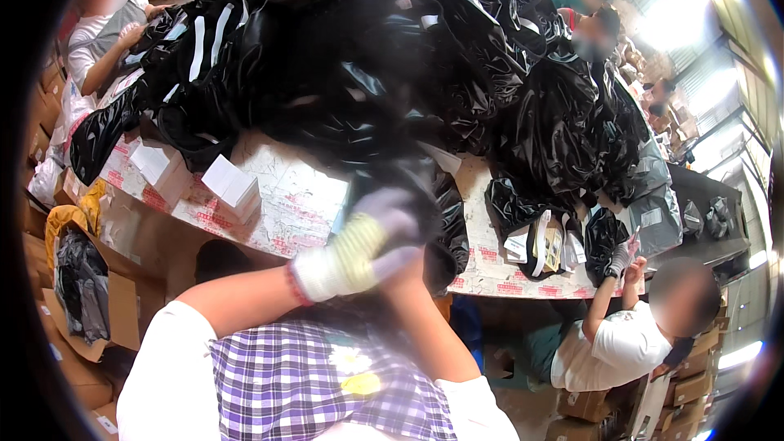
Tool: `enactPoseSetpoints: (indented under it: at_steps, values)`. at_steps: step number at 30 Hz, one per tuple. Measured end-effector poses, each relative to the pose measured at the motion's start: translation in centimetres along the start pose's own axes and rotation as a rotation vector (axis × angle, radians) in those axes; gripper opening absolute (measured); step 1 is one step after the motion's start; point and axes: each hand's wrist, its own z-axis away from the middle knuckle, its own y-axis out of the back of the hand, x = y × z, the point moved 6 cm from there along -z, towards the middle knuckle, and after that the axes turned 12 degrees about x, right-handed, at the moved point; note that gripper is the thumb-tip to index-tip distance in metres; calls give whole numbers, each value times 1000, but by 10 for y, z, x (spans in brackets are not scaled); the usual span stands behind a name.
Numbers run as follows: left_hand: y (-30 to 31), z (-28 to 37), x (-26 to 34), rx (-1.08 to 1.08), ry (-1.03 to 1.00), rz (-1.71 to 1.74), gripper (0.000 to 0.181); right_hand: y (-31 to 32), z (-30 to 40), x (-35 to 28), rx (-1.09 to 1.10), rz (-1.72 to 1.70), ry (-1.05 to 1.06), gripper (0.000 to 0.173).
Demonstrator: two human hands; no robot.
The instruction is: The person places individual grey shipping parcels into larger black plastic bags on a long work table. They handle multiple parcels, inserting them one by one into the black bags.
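My left hand (pixel 358 245), in a white, yellow and lavender knitted glove, is blurred by motion in front of my body. Its fingers and thumb are apart around dark glossy material, and I cannot tell whether they grip it. My right forearm (pixel 422 318) reaches up to the same spot. Most of my right hand is hidden behind the left glove and blur, so its hold does not show. Just beyond both hands lies a large heap of glossy black items (pixel 343 61), seemingly garments or plastic-wrapped goods, some with white stripes.
Two white paper stacks (pixel 231 187) (pixel 160 162) stand on the white table (pixel 288 196) with red print. A person (pixel 612 337) works at the right, another (pixel 104 37) at the left. An open carton (pixel 92 294) of dark plastic packages sits lower left. More people are behind the heap.
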Motion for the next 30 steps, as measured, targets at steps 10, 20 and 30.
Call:
enactPoseSetpoints:
  at_steps: [10, 20, 30]
  values:
    - [-65, 26, -70, -337, -60, -234, 50, 124, 85, 67, 778, -121, -470, 15]
    - [-94, 54, -78, -689, -7, -774, 49, 82, -13, -2, 270, -694, -53, 35]
    - [0, -16, -30, -318, -137, -194, 30, 41, 6, -33, -15, -485, 213, 49]
